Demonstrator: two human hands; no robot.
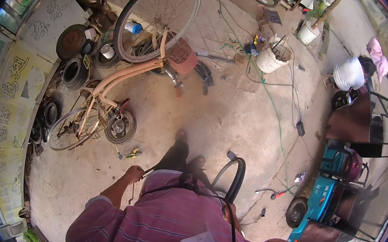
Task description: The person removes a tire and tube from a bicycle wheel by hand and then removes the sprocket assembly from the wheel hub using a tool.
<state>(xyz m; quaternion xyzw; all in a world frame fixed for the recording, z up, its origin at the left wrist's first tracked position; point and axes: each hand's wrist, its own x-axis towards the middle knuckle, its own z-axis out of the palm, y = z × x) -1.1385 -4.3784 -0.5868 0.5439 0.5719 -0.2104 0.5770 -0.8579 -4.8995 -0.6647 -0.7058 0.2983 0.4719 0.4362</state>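
My left hand is closed around a thin metal rod with a bent lower end, out to the left of my body. A second thin length sticks out from the fist toward my trousers. On my right side a black bicycle tire stands in a curve beside my leg. My right hand is close to the tire's lower part, mostly hidden by my shirt and a dark strap, so its fingers do not show. Ahead, an orange bicycle lies on the concrete with its large front wheel raised.
Small tools lie on the floor before my left hand. Old tires pile against the left wall. A white bucket holds scrap. Hoses and cables cross the ground on the right, near a blue three-wheeler. Another person crouches far right.
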